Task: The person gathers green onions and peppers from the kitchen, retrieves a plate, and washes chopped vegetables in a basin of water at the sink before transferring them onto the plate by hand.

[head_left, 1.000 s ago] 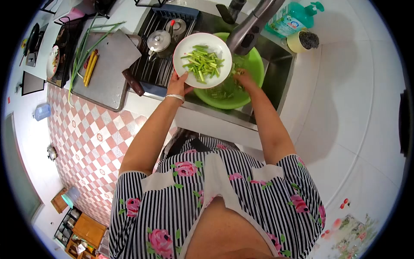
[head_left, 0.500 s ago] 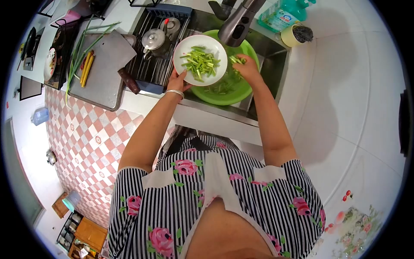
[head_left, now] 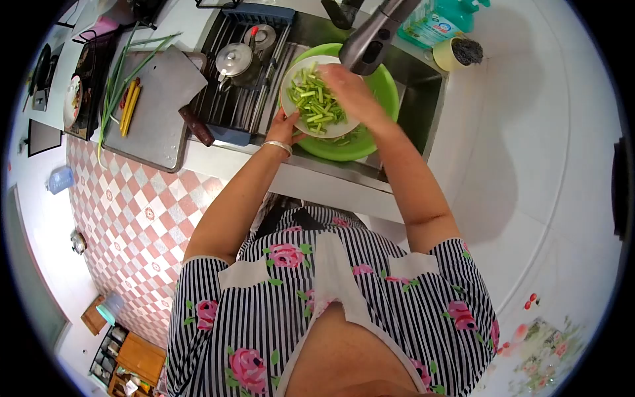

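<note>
My left hand (head_left: 286, 129) grips the lower left rim of a white plate (head_left: 352, 122), fingers underneath. A pile of cut green stalk pieces (head_left: 319, 107) lies on the plate. The plate is over a green basin (head_left: 340, 152) in the sink and hides much of it. Over the plate's upper right side is my right hand (head_left: 350, 89), smeared by motion. Its fingers are hard to make out, and I cannot see whether any pieces are in them. A few green pieces show in the basin below the plate.
A grey faucet (head_left: 372, 43) hangs close above my right hand. Left of the sink, a dish rack (head_left: 225, 116) holds a lidded metal pot (head_left: 234, 61). A cleaver (head_left: 182, 86), yellow strips (head_left: 131, 109) and long green onions (head_left: 118, 86) lie on a cutting board (head_left: 149, 142).
My right hand, holding green pieces over the basin before, has moved left and up over the plate. The plate has shifted slightly right, and its pile looks larger.
</note>
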`<action>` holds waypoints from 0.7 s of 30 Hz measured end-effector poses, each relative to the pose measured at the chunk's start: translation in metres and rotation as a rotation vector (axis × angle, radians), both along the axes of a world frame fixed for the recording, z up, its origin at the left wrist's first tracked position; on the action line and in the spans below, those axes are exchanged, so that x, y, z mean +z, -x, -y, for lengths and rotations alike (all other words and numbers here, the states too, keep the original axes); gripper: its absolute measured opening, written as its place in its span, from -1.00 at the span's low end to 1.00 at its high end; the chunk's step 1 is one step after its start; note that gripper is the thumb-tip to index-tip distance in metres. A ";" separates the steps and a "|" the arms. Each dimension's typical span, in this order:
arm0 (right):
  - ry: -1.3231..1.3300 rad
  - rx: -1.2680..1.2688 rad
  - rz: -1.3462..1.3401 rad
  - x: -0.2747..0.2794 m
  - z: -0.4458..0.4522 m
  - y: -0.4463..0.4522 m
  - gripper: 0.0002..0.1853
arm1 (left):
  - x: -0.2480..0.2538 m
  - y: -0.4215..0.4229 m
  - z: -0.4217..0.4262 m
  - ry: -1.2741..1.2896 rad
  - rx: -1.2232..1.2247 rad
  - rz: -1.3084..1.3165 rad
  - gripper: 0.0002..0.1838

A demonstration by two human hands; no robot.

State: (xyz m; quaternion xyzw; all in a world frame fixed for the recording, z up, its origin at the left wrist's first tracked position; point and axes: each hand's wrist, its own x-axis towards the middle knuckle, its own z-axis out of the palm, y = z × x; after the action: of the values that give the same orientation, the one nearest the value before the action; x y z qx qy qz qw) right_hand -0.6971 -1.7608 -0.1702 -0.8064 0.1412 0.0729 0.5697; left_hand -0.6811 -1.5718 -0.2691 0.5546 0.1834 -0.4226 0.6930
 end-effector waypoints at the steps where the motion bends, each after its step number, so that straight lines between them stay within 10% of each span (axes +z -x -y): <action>1: -0.128 -0.105 0.046 -0.012 0.016 0.004 -0.50 | 0.003 -0.001 -0.002 0.005 0.014 -0.002 -0.58; 5: -0.343 -0.499 -0.052 -0.047 0.076 0.016 -0.42 | 0.012 -0.008 -0.011 0.007 0.049 -0.008 -0.58; 11: 0.492 -0.260 -0.214 -0.267 0.123 0.014 -0.29 | 0.019 -0.011 -0.017 0.001 0.066 0.010 -0.60; 21: 0.841 0.025 -0.027 -0.282 0.012 0.026 -0.28 | 0.036 -0.006 -0.012 -0.039 0.090 0.007 -0.61</action>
State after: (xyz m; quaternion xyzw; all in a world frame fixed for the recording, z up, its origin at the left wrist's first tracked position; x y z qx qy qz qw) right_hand -0.7234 -1.7727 -0.4522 -0.9692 0.1564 0.0263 0.1882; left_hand -0.6747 -1.5599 -0.2333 0.5605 0.2138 -0.3854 0.7011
